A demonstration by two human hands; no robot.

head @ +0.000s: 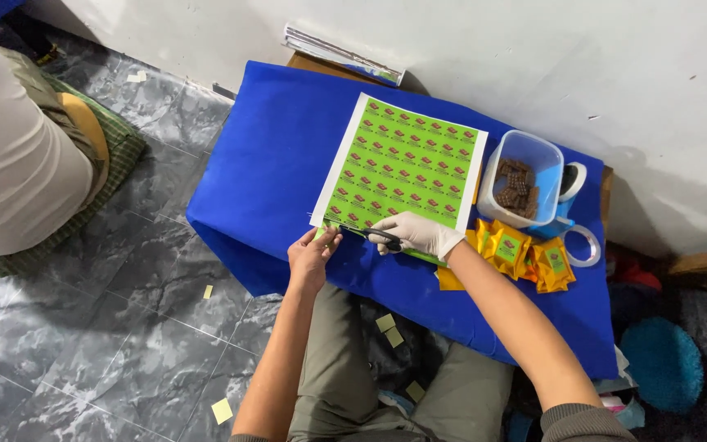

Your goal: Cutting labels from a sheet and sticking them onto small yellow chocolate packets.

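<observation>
Right now the sheet of green stickers (pixel 403 164) lies flat on the blue worktop (pixel 272 155), its near edge at six o'clock where both hands meet. The right hand (pixel 417 235), in a pale glove, is closed around a pair of dark scissors (pixel 370 234) whose blades point toward nine o'clock along the bottom row. The bare left hand (pixel 312 252) pinches the sheet's near-left corner between thumb and fingers, lifting or steadying a narrow strip there; which of the two is hard to tell from this angle.

Such a sheet looks thin, light and floppy, likely glossy and a little slippery, so it would bend or skid if pushed. Judging by that, the sound place to take hold is the edge just beside the cut line, as the left hand does, keeping the paper taut without creasing it.

At three o'clock from the sheet stands a clear tub (pixel 525 176) with brown pieces inside; yellow packets (pixel 525 258) lie near the right forearm, and a roll of clear tape (pixel 587 244) lies just beyond them.
</observation>
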